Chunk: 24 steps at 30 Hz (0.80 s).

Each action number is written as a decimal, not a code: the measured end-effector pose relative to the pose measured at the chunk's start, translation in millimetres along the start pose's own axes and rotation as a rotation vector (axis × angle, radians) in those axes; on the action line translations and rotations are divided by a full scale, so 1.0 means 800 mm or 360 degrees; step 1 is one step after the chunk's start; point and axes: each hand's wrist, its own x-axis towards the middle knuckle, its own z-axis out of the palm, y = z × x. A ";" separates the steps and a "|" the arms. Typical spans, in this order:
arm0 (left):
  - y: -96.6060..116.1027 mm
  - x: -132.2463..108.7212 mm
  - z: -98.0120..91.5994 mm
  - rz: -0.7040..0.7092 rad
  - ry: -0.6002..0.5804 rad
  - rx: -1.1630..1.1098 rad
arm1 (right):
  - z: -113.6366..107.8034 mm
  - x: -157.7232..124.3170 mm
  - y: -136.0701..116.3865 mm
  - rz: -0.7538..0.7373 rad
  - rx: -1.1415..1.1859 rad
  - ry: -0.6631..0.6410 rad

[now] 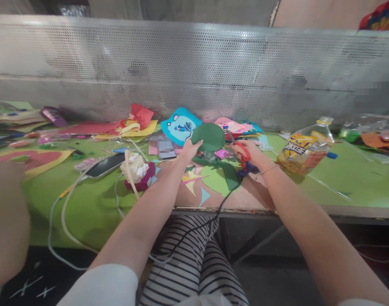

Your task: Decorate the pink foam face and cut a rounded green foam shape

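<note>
My left hand [194,148] pinches the lower left edge of a round piece of dark green paper [209,137], held up over the table. My right hand [249,152] is closed around the red-handled scissors [243,151]. Their blades point up and left, close beside the paper's right edge. Below the right hand lies a dark blue object [247,169] with a black cable, partly hidden. Paper scraps, among them a light green piece [215,180] and a pale blue triangle [204,196], lie under my hands. A pink packet [222,154] is just behind them.
A large tea bottle [305,146] stands to the right. On the left are a phone [107,165], a purple tub with creamy contents [139,180] and trailing cables. A blue paper cutout [180,126] leans near the perforated metal panel [194,72]. Another person's arm [8,225] shows at far left.
</note>
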 end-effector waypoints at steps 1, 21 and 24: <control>0.000 0.000 0.000 -0.0009 0.0015 -0.0044 | 0.000 0.001 0.001 -0.0022 0.0001 0.0032; -0.003 -0.001 0.004 -0.0072 0.0052 -0.0078 | 0.054 -0.013 0.000 0.0003 0.0034 -0.0119; -0.008 0.001 0.006 -0.0074 0.0040 -0.0073 | 0.056 -0.013 0.000 -0.0006 -0.0005 -0.0129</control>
